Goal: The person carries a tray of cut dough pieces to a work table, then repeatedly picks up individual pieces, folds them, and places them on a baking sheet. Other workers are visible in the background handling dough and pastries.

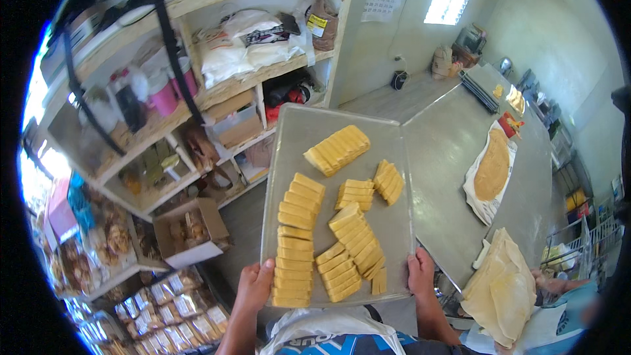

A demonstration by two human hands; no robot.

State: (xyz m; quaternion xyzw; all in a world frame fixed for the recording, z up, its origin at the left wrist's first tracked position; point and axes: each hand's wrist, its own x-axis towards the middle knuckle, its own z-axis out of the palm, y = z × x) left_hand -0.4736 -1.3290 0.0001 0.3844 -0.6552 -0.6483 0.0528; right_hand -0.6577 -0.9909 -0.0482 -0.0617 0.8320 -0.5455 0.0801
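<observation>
A grey metal baking tray (291,143) is held out level in front of my body. My left hand (257,281) grips its near left edge, thumb over the rim. On the opposite side my right hand (420,271) clasps the near right edge. Sliced yellow dough or bread lies on the tray in several groups: a long row (296,251) down the left, a block (340,150) at the far end, two small groups (355,194) at centre right, and longer stacks (357,241) nearer me. A tiny cut piece (379,281) sits by the right stack.
To the right, a metal worktable (443,158) bears a brown spread sheet on white cloth (488,177). Beside it another person holds a large dough sheet (503,286). Wooden shelves (261,74) stand at left, above an open cardboard box (192,236) and packed baked goods (172,305).
</observation>
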